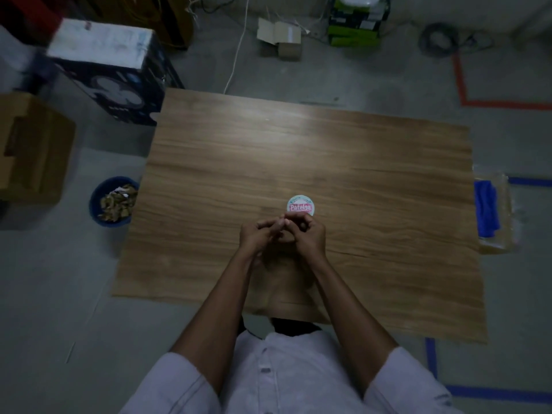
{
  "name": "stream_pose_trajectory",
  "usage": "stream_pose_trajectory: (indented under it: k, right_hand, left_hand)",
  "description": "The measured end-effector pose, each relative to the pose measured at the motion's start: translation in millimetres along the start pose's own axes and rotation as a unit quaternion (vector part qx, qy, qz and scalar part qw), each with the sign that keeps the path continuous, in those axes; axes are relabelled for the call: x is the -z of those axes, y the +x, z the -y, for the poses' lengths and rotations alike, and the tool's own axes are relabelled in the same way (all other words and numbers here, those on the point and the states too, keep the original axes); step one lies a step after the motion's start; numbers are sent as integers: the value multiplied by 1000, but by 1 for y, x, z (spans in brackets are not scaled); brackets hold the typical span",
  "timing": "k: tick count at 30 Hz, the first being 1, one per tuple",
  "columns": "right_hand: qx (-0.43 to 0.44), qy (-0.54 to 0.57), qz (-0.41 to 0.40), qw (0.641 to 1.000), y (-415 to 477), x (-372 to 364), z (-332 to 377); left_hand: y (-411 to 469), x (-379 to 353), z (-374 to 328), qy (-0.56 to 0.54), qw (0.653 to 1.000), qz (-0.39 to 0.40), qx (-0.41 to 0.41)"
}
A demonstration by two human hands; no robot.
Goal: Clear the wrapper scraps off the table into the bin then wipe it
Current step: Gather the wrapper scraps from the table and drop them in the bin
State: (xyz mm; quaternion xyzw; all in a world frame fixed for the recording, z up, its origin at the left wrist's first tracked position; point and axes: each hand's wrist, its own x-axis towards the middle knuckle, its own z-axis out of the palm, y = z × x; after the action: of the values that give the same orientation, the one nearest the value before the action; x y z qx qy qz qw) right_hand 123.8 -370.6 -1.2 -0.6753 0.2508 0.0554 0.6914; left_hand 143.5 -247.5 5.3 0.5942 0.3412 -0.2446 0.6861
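A wooden table (298,162) fills the middle of the view. On it lies a round white and pink wrapper lid (300,205) with red lettering. My left hand (257,234) and my right hand (307,233) meet just in front of the lid, fingers curled together above the table; whether they pinch anything is hidden. The right fingertips touch or overlap the lid's near edge. A blue bin (112,201) with brown wrapper scraps stands on the floor at the table's left edge. A blue cloth (487,209) lies on a packet at the table's right edge.
A brown cardboard box (33,147) and a dark printed box (110,73) stand on the floor at the left. Small cartons, cables and a green box lie beyond the table's far edge. Orange and blue tape lines mark the floor on the right.
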Motion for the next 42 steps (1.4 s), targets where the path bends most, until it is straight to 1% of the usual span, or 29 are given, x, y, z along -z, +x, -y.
stream_pose_trajectory:
  k: [4,6,8,10,12,15,17,20,22,24,26,28,29,30,32,34,35,37,41,42]
  right_hand:
    - [-5,0,24,1000,-1,-7,0]
    - [1,-14,29,999,0,-11,1]
    - [10,-25,31,999,6,-14,3]
    - [25,-50,12,998,18,-18,8]
    - [45,-103,-35,993,33,-21,12]
    - [74,-172,-100,977,56,-24,17]
    - [91,-203,-113,968,64,-27,25]
    - [115,-286,-85,948,77,-34,26]
    - [123,-354,-54,926,84,-36,20]
    - [156,-410,-27,898,86,-38,13]
    - [181,-443,-21,878,84,-40,13]
    - [181,-458,-29,870,82,-43,17]
    - [181,-454,-27,872,78,-46,18]
    - [177,-439,-18,881,70,-54,19]
    - [170,-377,33,910,40,-80,19]
    - [180,-295,78,935,2,-122,23]
    - [195,-265,95,939,-14,-147,24]
    - [252,-251,112,928,-33,-194,26]
    - [360,-318,161,862,-37,-293,26]
    - [377,-322,165,853,-35,-314,28]
  left_hand:
    - [1,4,-3,24,995,-72,-63]
    - [-1,6,-3,26,993,-95,-71]
    - [-2,10,-4,7,990,-121,-66]
    - [0,19,-5,-15,989,-135,-51]
    - [6,31,-7,-18,990,-131,-43]
    - [10,44,-10,2,991,-120,-60]
    - [8,50,-12,9,990,-115,-79]
    - [6,59,-11,1,989,-112,-93]
    - [5,63,-7,-7,990,-112,-91]
    - [2,67,-2,-19,990,-114,-84]
    - [-3,72,1,-30,990,-116,-73]
    - [-4,76,5,-48,990,-115,-60]
    - [-6,78,7,-64,990,-113,-53]
    - [-8,81,6,-82,989,-115,-45]
    - [-11,89,2,-124,983,-134,-33]
    - [-12,105,-11,-178,969,-170,-25]
    - [-12,117,-21,-211,959,-188,-23]
    - [-7,148,-40,-254,941,-223,-23]
    - [12,241,-72,-323,911,-256,-9]
    - [18,263,-77,-340,906,-252,-18]
